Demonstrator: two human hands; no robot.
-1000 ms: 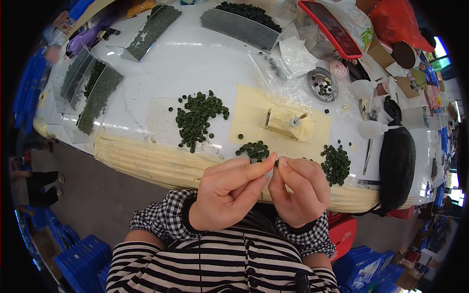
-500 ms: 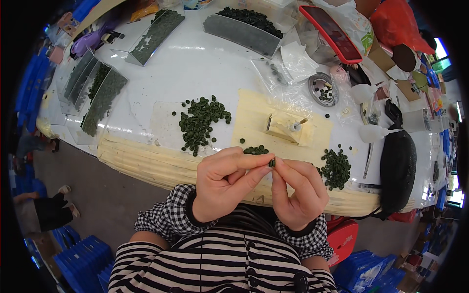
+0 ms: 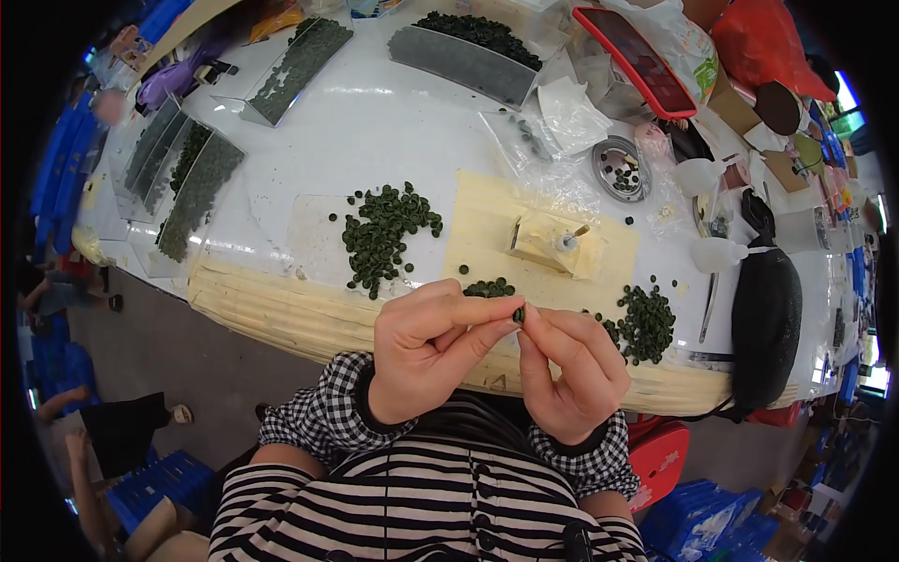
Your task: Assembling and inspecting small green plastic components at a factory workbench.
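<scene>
A small dark green disc-like piece (image 3: 519, 317) is pinched between the fingertips of my left hand (image 3: 426, 339) and my right hand (image 3: 576, 370), just over the table's front edge. My fingers hide much of it. Behind my left hand lies a small heap of similar green pieces (image 3: 489, 288), partly covered by the fingers. A larger pile of green pieces (image 3: 379, 234) spreads to the left, and another pile (image 3: 646, 323) sits beside my right hand. Beyond the hands, a cream-wrapped block (image 3: 552, 245) with a short upright peg rests on a yellow sheet (image 3: 473, 211).
Clear trays of green pieces stand at the far left (image 3: 201, 192) and far middle (image 3: 464, 66). At right are a round metal dish (image 3: 620, 192), a red-cased phone (image 3: 637, 61), white squeeze bottles (image 3: 716, 255) and a black pouch (image 3: 766, 318). People are on the floor at left.
My hands stay almost in place, still pinching the green piece, which appears slightly turned. At the left, the people in the background have moved, and one is nearer.
</scene>
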